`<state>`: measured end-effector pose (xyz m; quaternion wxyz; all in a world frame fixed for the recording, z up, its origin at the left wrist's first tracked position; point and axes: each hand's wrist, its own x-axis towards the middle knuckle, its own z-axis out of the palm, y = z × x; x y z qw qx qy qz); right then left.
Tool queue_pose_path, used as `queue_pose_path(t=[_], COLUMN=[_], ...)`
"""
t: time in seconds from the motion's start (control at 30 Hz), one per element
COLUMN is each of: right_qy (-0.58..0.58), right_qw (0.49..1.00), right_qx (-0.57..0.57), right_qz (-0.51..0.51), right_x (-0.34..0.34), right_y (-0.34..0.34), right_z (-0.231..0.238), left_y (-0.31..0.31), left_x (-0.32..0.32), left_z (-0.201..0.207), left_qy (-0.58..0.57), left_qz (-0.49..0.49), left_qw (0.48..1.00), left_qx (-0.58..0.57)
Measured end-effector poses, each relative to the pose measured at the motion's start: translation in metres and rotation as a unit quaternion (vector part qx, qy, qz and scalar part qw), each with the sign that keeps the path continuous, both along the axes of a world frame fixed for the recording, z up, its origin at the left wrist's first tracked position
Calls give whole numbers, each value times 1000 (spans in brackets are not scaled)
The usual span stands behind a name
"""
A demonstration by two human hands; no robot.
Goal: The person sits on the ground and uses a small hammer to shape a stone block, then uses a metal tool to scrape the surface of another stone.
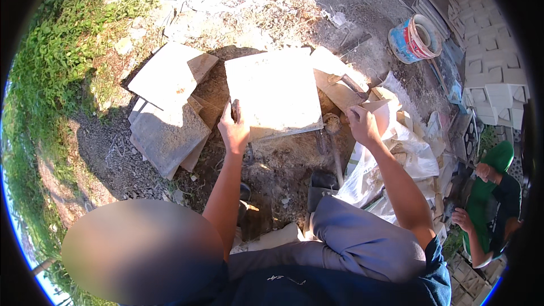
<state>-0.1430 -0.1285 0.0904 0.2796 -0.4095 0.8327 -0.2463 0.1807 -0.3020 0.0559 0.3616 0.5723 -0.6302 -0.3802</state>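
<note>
A pale square stone slab (272, 93), glaring in the sun, is propped up in front of me. At its left edge my left hand (233, 131) is closed, with a small dark piece between thumb and fingers that I cannot make out. To the right of the slab, my right hand (363, 127) has its fingers bent together at the lower end of a hammer-like tool (353, 86). That tool's head points up and left over a tan slab (335, 92). Between the slab and my right hand, a round-headed mallet (332, 124) rests with its handle toward my foot.
Stacked slabs (170, 130) lie on the left, beside green plants (62, 39). White sacking (391, 175) and broken pieces are on the right. Farther back stands a blue and red bucket (409, 39). Another person (498, 192) works at the right, near stacked pale blocks (493, 51).
</note>
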Motion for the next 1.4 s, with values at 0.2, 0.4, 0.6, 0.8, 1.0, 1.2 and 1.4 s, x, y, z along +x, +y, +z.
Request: queue_pose_path(t=[0.2,0.4,0.6,0.8,1.0,1.2,1.4], right_qy=[-27,56,188,135,73,138,95], right_qw=[951,990,979,959,925,966,934], right_qx=[277,107,-75,-239,-332,-80,-249], right_qz=[130,79,-9,70,167,205,237], right_x=[53,71,66,71,130,143,156], right_y=[67,85,104,19,-108,-147,-155], right_z=[-35,-78,-78,26,85,58,71], left_y=[2,-8,-3,-1,2,-1,1], left_x=[-4,6,0,-7,-4,-4,-5], left_z=[9,-15,-14,3,9,9,14], left_qy=[47,42,-27,5,-3,-6,-8], left_qz=[45,69,78,60,68,75,72], left_qw=[997,996,996,998,994,995,993], left_qx=[45,46,21,29,81,69,96])
